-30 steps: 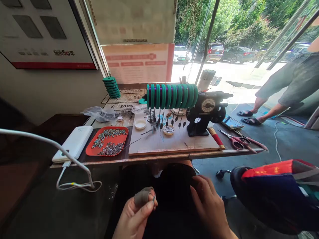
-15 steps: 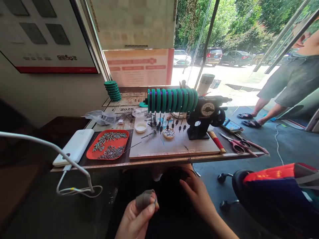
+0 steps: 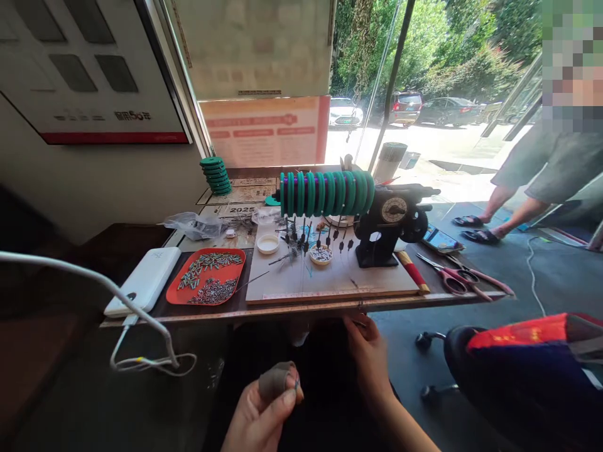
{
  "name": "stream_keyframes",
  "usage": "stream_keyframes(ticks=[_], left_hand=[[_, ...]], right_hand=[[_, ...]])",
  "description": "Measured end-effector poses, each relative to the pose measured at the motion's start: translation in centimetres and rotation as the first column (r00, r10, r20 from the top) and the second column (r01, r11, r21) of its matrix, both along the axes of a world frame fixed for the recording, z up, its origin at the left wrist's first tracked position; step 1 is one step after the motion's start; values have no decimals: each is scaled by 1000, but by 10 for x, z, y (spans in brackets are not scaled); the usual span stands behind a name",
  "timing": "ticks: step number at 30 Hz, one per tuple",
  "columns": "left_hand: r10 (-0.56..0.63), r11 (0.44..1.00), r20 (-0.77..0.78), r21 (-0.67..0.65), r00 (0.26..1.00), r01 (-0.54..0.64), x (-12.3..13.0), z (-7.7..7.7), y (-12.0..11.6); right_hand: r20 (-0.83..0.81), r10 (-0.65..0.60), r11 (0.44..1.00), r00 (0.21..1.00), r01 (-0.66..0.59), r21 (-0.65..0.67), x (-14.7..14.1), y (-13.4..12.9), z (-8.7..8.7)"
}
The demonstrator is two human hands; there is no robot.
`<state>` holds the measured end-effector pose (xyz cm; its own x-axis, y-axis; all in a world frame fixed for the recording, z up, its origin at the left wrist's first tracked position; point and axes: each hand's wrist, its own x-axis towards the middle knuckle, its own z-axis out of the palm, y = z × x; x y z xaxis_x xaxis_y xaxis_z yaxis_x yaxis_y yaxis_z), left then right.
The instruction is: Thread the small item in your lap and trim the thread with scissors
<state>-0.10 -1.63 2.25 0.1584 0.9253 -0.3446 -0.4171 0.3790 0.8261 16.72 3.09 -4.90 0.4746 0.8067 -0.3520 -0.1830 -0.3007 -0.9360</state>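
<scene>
My left hand (image 3: 266, 402) is closed in a pinch in front of my dark clothing, with a grey wrap (image 3: 274, 380) round the index finger. A tiny bluish thing shows between thumb and fingertip, too small to name. Close below the table's front edge is my right hand (image 3: 370, 355), its fingers curled together; what they hold, if anything, cannot be made out. On the board (image 3: 277, 290) above stands a black device with a dial (image 3: 394, 210), carrying a row of green discs (image 3: 325, 193). Several dark weights (image 3: 330, 237) hang on lines beneath the discs.
An orange tray (image 3: 172, 295) holds small metal parts, beside a white power bank (image 3: 146, 279) with a cable. A small bowl of beads (image 3: 321, 254), a white lid (image 3: 268, 243), scissors (image 3: 452, 279) and stacked green discs (image 3: 215, 176) are on the table. A person's legs (image 3: 522, 163) are at right.
My right hand has turned more upright, its fingers drawing together by the table edge. My left hand keeps its pinch almost unmoved. The view has shifted slightly.
</scene>
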Motion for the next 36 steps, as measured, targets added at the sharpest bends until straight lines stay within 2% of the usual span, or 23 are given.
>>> stream_keyframes(ticks=[3,6,9,12,14,17,20,28,32,36], left_hand=[[5,1000,2,9,1000,-5,1,0,1],[-4,1000,29,-3,1000,4,1,1,2],[-99,995,47,12,994,98,3,5,5],[-178,984,85,12,980,177,9,9,10],[-188,982,124,-6,974,190,16,10,13],[-226,973,176,-5,958,230,28,11,18],[-273,961,209,16,939,276,38,11,23],[-280,955,268,-17,922,295,54,16,30],[-281,956,256,-17,925,294,54,18,33],[-289,957,215,30,933,290,56,16,34]], right_hand=[[-13,-10,1000,1000,10,-9,2,-8,2],[4,-19,999,1000,20,-40,9,-29,8],[-25,1,994,1000,-3,-109,15,-53,16],[-162,98,976,982,-127,-179,17,-71,24],[-287,190,949,939,-250,-192,15,-76,28],[-399,297,911,868,-383,-156,8,-79,31],[-387,347,895,854,-425,-136,2,-79,32],[-387,360,893,849,-434,-121,-5,-78,38],[-381,307,916,872,-379,-131,-5,-76,40],[-408,298,914,863,-382,-139,-6,-76,38]])
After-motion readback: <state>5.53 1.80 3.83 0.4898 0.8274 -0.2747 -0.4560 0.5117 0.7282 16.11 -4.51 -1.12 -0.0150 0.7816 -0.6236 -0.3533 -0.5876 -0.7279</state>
